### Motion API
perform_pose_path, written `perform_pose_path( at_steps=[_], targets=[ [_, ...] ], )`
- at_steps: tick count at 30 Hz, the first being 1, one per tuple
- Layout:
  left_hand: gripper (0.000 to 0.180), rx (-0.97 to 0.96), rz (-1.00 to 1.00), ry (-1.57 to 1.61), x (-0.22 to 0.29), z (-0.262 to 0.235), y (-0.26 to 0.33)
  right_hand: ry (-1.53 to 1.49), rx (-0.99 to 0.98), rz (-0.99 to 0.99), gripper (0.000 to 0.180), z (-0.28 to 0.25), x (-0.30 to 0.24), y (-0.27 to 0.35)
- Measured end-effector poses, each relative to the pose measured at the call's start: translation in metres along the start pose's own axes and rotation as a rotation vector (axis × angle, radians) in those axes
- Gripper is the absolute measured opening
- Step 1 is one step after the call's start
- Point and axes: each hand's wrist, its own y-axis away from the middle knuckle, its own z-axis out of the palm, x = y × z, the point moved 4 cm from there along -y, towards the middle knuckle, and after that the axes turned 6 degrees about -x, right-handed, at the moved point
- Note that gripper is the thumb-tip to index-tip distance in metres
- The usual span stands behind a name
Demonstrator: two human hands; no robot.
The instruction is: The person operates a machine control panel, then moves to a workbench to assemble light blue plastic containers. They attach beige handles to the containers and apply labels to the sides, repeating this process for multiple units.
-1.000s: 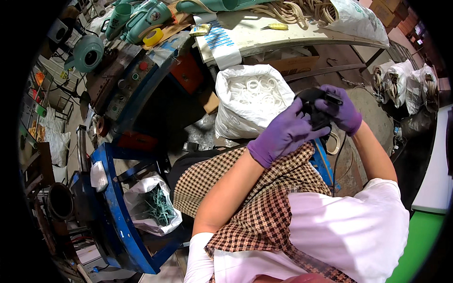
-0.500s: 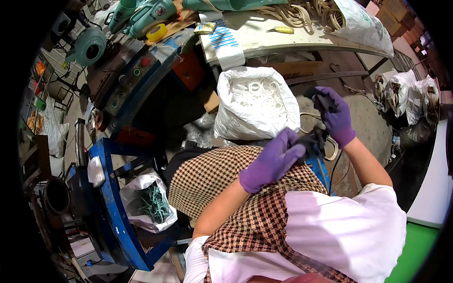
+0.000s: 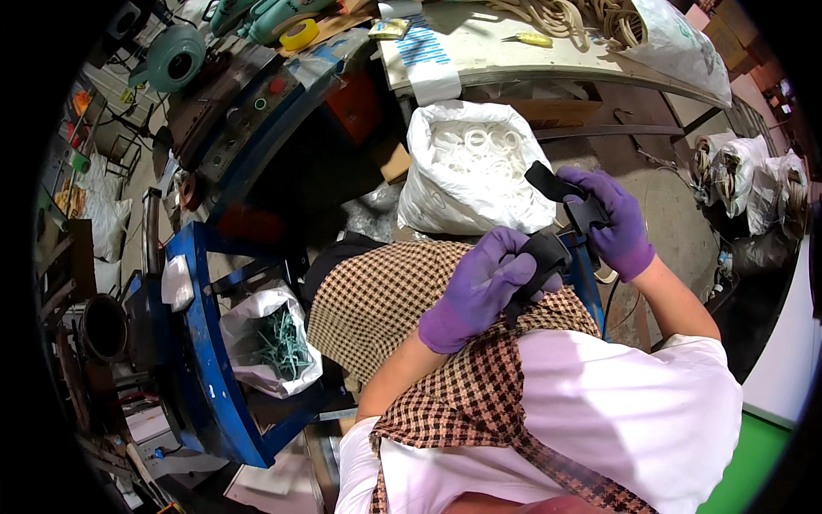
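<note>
A person seen from above sits in a white shirt (image 3: 599, 411) and a brown checked apron (image 3: 402, 291), wearing purple gloves on both hands. The left hand (image 3: 484, 287) is curled closed around a black rubbery piece (image 3: 541, 257), held just above the lap. The right hand (image 3: 612, 218), a little farther out and higher, pinches a second black strip (image 3: 556, 184) between thumb and fingers, its free end sticking out to the left. The two black pieces are near each other, and whether they join cannot be told. Just beyond the hands, on the floor, stands an open white sack (image 3: 479, 171) full of white rings. To the left of the knees is a blue metal frame (image 3: 201, 343) with a clear plastic bag of green pieces (image 3: 278, 343) beside it. Farther off, a pale workbench (image 3: 505, 51) runs across the top, carrying a yellow-handled tool (image 3: 531, 38) and a heap of cream-coloured cord (image 3: 556, 13). At the far left sit a roll of yellow tape (image 3: 300, 34) and a green motor (image 3: 175, 60). At the far right lie bundles wrapped in clear plastic (image 3: 736, 176).
</note>
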Motion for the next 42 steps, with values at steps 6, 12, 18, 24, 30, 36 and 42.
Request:
perform_pose_path(
  at_steps=[6,12,18,24,30,36,42],
  targets=[
    [0.068,0.252,-0.05,-0.021,0.023,0.008,0.014,-0.25,-0.059,0.043,0.042,0.02,-0.001,0.002],
    [0.035,0.17,0.079,-0.078,0.024,0.0,0.025,-0.29,-0.111,0.02,0.047,0.034,-0.013,0.0],
    [0.025,0.252,-0.112,-0.133,0.013,0.004,0.016,-0.126,-0.245,-0.017,0.062,0.033,-0.024,-0.002],
    [0.029,0.321,-0.16,-0.105,0.022,0.014,0.014,-0.215,-0.16,-0.121,0.059,0.03,-0.013,-0.001],
    [0.03,0.215,-0.194,-0.133,0.031,0.014,0.01,0.077,-0.262,-0.026,0.064,0.025,-0.024,0.004],
    [0.049,0.388,0.012,-0.664,0.007,0.009,-0.004,0.284,-0.352,-0.157,0.064,0.037,-0.024,0.006],
    [0.085,0.219,-0.075,-1.033,0.019,0.005,-0.047,0.346,-0.565,0.256,0.031,0.071,0.024,0.024]
  ],
)
